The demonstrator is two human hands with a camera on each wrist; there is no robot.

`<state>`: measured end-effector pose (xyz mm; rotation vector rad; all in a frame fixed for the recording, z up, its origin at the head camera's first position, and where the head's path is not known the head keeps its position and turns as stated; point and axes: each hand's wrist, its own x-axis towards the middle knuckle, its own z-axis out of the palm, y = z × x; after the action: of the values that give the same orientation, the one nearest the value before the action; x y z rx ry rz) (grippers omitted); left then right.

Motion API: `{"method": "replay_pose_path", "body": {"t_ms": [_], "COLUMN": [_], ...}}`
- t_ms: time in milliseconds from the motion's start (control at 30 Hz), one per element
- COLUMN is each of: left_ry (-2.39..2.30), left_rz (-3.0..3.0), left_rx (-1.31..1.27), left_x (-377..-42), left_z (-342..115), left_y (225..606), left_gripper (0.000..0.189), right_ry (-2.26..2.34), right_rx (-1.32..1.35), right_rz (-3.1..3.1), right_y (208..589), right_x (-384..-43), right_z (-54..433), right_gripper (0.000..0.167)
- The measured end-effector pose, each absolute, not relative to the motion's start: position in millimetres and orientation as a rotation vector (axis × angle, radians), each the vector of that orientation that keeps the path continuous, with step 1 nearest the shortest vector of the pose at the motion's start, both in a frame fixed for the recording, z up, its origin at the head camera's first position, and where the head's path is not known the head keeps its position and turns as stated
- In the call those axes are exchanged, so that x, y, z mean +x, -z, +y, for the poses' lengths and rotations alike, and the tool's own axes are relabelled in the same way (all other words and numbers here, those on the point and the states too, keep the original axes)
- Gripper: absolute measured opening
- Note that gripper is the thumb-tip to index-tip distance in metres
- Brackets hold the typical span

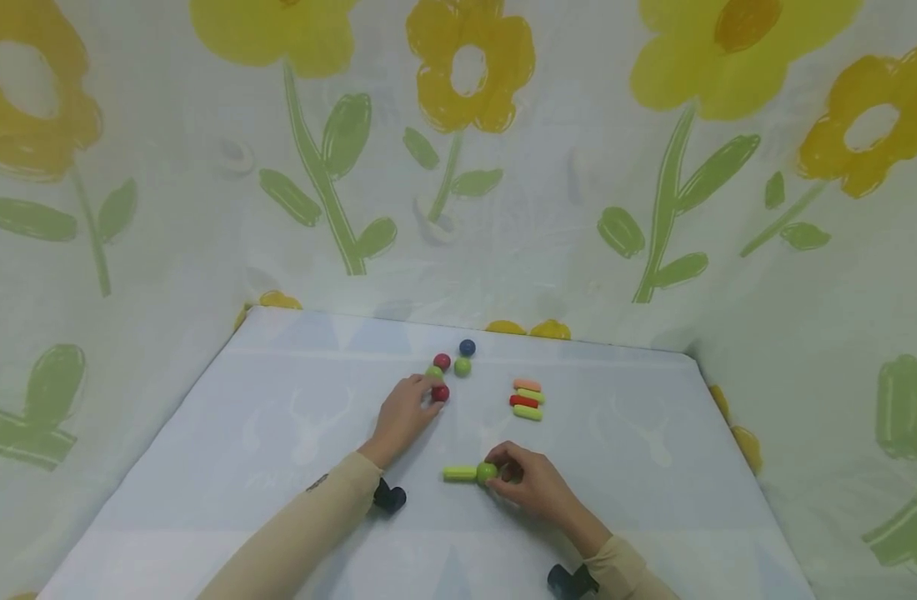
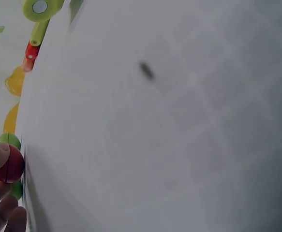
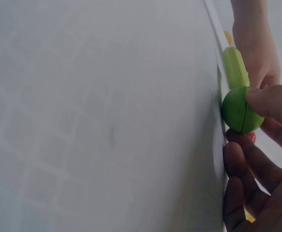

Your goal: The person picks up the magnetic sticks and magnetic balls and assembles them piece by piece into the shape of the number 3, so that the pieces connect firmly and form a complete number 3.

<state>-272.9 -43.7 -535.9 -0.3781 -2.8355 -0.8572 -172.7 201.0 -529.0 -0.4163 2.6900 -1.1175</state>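
My left hand [image 1: 406,414] reaches to the group of balls and pinches a red ball [image 1: 440,392] between thumb and fingers. In the left wrist view the thumb lies against the red ball [image 2: 12,165], with green balls partly hidden behind it. Nearer the front, my right hand [image 1: 532,483] pinches a green ball [image 1: 487,472] with thumb and forefinger. A yellow-green stick [image 1: 459,473] lies on the table, its right end against that ball. The right wrist view shows the seam on the green ball [image 3: 236,110] and the stick [image 3: 235,66] just beyond it.
Beyond the left hand sit another red ball [image 1: 442,362], a green ball [image 1: 463,367] and a dark blue ball [image 1: 468,347]. Several short sticks [image 1: 526,400], orange, yellow-green and red, lie side by side to their right. Flowered cloth [image 1: 466,208] surrounds the white table [image 1: 653,467].
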Motion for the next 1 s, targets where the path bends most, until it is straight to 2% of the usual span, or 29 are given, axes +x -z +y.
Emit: {"method": "replay_pose_path", "body": {"t_ms": [200, 500, 767, 1000], "left_ry": [0.851, 0.866, 0.930, 1.006], "left_rz": [-2.828, -2.823, -2.810, -2.854], "left_rx": [-0.433, -0.431, -0.448, -0.411], "left_x": [-273.4, -271.6, -263.7, -257.1], "left_z": [-43.6, -43.7, -46.2, -49.0], "left_y": [534.2, 536.5, 533.8, 534.6], "left_gripper": [0.026, 0.030, 0.021, 0.022], "right_ry": [1.139, 1.142, 1.124, 1.095], "right_rx": [-0.435, -0.452, -0.438, -0.419], "right_rz": [2.681, 2.694, 2.700, 2.716], "right_y": [530.4, 530.5, 528.5, 528.1], "right_x": [-171.7, -172.5, -171.5, -171.9], "right_z": [201.5, 202.1, 200.0, 199.9], "right_gripper": [0.025, 0.025, 0.025, 0.025]}}
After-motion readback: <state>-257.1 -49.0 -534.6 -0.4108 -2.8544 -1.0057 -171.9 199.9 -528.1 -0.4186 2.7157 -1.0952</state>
